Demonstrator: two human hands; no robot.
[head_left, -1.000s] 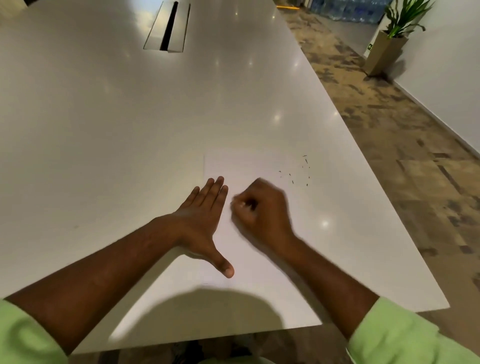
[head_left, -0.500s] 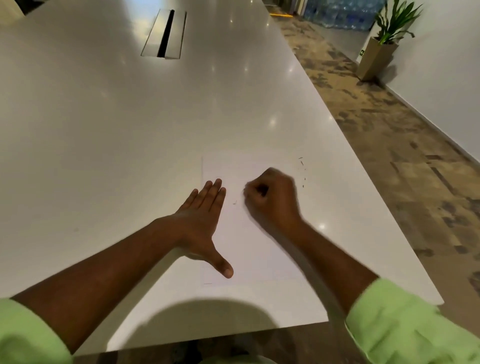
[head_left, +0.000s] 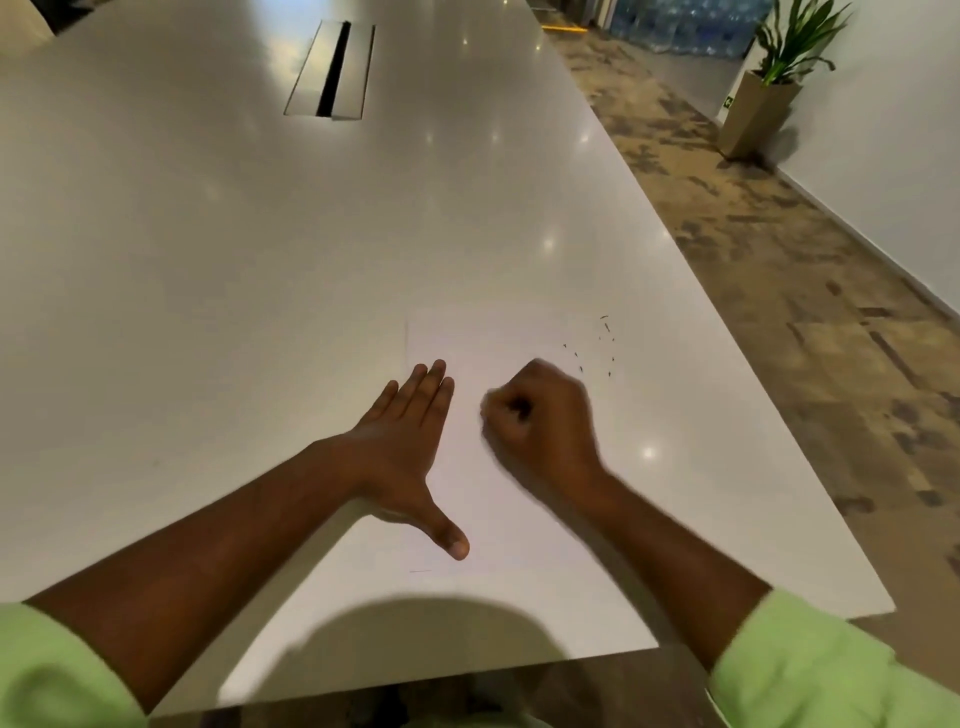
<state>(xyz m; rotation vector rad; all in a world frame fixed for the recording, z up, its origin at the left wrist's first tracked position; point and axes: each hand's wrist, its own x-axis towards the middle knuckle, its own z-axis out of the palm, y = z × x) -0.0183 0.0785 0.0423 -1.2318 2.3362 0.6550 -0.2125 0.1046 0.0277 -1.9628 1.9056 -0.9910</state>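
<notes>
On the white surface (head_left: 208, 260), near its front edge, two hands work a sheet of paper (head_left: 498, 332).
The left hand (head_left: 402, 447) lies flat, fingers (head_left: 431, 389) straight, across the sheet's left edge. The right hand (head_left: 540, 421) is a blurred fist on its middle; whether it holds anything cannot be told. Dark specks (head_left: 597, 345) dot the far right corner. Bare surface spreads left and beyond.

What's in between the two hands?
Only a bare strip of the white paper lies between the left hand and the right hand, in the head view.
</notes>
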